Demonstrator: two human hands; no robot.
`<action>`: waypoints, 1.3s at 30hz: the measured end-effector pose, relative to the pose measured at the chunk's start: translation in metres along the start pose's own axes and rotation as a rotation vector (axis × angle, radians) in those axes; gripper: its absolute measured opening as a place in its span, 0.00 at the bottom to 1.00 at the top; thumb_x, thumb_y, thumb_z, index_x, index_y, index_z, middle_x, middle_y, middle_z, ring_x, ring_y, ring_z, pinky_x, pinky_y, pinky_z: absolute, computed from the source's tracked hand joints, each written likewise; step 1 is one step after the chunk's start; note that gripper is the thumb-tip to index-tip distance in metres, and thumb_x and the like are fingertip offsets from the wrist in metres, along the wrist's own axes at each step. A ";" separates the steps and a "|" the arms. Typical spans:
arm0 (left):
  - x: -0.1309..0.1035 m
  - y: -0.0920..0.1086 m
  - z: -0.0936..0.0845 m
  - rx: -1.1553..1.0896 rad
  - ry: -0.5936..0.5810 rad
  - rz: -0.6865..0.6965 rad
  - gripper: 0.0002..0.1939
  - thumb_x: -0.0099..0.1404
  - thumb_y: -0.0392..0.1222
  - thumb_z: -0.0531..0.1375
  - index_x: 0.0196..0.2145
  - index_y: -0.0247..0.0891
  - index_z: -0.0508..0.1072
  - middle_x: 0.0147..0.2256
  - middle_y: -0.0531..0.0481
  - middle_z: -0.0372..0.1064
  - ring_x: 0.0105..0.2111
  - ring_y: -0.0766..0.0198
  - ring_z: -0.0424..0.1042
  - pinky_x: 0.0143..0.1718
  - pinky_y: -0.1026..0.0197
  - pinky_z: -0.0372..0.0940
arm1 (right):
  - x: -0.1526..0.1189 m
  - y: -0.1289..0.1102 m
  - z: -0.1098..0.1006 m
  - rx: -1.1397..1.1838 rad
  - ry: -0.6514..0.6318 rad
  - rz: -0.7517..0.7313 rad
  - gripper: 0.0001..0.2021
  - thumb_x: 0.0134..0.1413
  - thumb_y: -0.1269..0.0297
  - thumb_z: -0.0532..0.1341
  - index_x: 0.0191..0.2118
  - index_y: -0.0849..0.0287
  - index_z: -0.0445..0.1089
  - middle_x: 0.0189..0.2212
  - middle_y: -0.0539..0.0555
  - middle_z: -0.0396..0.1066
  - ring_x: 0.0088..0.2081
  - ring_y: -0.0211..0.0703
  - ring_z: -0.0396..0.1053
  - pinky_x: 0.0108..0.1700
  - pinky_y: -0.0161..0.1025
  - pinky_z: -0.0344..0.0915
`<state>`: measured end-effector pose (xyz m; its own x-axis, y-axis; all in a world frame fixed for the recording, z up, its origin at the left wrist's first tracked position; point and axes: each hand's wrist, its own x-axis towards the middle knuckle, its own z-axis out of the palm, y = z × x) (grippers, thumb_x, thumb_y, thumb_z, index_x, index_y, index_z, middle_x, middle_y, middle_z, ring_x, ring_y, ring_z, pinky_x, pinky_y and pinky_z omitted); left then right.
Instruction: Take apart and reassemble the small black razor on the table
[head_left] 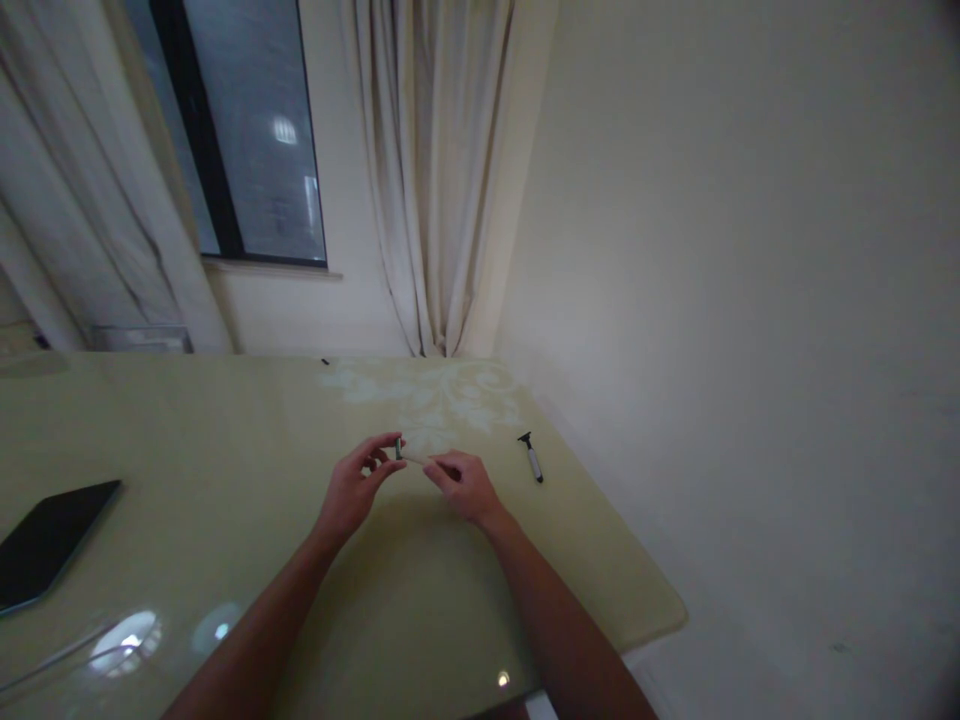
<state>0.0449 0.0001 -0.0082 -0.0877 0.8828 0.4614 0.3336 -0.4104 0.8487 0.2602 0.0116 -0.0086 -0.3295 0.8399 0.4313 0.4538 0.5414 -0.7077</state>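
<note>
Pinching a razor-like tool point(399, 451), left of the loose razor point(533, 461).
Likely light, stiff; left hand point(354, 488) pinches its head, right hand point(466, 484) its handle, the safer hold.

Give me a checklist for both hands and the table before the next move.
1. Left hand holding the small tool's dark head: ok.
2. Right hand holding its pale handle: ok.
3. Head firmly joined to handle: cannot tell, too small.
4. Razor lying on the table, apart from the right hand: ok.
5. Dark flat device apart from both hands: ok.
</note>
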 end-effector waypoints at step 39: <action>0.000 0.007 0.002 -0.067 -0.015 -0.023 0.21 0.56 0.50 0.69 0.47 0.41 0.80 0.31 0.52 0.76 0.26 0.64 0.70 0.31 0.62 0.68 | 0.000 -0.001 0.003 -0.001 0.094 0.055 0.18 0.67 0.51 0.60 0.36 0.59 0.81 0.27 0.52 0.71 0.29 0.39 0.64 0.33 0.35 0.56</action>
<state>0.0489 -0.0024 -0.0027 -0.0800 0.8952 0.4383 0.2682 -0.4042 0.8745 0.2574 0.0108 -0.0093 -0.2249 0.8681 0.4426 0.4699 0.4946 -0.7312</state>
